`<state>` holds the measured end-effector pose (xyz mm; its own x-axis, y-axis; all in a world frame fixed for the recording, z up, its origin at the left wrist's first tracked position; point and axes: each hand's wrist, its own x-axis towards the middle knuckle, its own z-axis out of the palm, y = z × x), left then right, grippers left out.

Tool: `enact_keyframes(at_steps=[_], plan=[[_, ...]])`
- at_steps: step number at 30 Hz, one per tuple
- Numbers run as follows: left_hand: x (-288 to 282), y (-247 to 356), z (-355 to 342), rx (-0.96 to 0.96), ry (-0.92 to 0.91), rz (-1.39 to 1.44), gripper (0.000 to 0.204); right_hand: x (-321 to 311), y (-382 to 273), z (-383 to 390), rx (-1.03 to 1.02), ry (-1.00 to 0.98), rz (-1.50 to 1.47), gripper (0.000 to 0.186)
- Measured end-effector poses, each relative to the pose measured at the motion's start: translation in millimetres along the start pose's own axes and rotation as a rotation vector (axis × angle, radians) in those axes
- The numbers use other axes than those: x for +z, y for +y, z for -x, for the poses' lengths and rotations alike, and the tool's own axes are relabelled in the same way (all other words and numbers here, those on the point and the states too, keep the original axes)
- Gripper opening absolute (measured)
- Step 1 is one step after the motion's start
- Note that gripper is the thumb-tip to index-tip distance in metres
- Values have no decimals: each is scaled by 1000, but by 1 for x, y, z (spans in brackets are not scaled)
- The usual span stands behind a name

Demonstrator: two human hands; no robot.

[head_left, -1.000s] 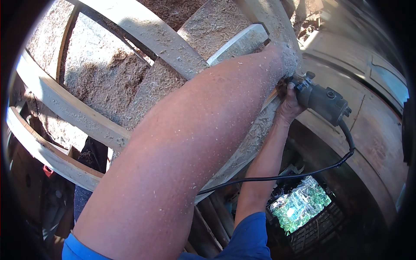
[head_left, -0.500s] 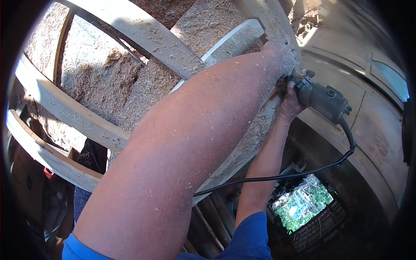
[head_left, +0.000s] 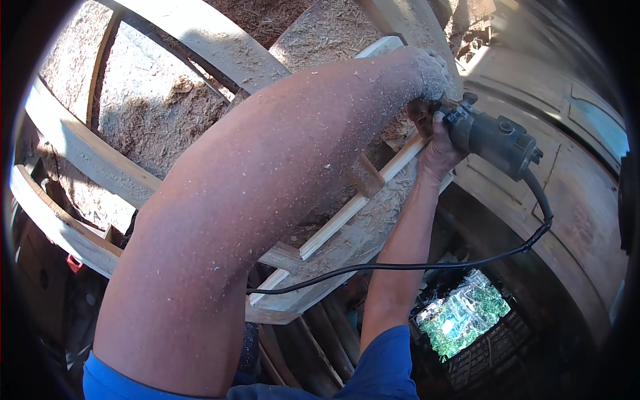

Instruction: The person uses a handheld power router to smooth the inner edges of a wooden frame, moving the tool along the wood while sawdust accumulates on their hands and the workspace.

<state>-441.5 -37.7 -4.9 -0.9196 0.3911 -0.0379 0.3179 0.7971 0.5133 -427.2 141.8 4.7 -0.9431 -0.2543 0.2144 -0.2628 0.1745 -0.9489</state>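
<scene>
My left arm stretches across the view to my dust-covered left hand point(head_left: 430, 73), whose fingers are curled at the dusty curved timber point(head_left: 440, 37), beside the tool head; what they grip is unclear. My right hand point(head_left: 440, 143) grips a dark grey cylindrical power router point(head_left: 497, 140) from below, thumb up near its base. A black cord runs from the router's rear down and leftward. Under my left arm lies a wooden frame point(head_left: 340, 220) with a pale strip, small cross pieces and wood shavings.
Curved wooden ribs point(head_left: 93, 153) lie at left over shaving-covered boards point(head_left: 153, 80). Worn panelled wooden pieces point(head_left: 560, 187) stand at right. Below right, bright greenery point(head_left: 460, 313) shows through an opening above a dark crate point(head_left: 483, 343). A small red object point(head_left: 75, 263) is at far left.
My left arm has shifted up and left, exposing more of the wooden frame. The router and my right hand have moved slightly up and left, still together.
</scene>
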Motion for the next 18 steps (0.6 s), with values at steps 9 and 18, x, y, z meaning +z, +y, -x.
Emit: enact_keyframes(at_steps=[9,18], plan=[[-3,1,7,-41,73,-97,86,-5,7,-7,48,4,-32,70],[2,10,1,-170,92,-171,83,-8,6,-1,20,24,28,68]])
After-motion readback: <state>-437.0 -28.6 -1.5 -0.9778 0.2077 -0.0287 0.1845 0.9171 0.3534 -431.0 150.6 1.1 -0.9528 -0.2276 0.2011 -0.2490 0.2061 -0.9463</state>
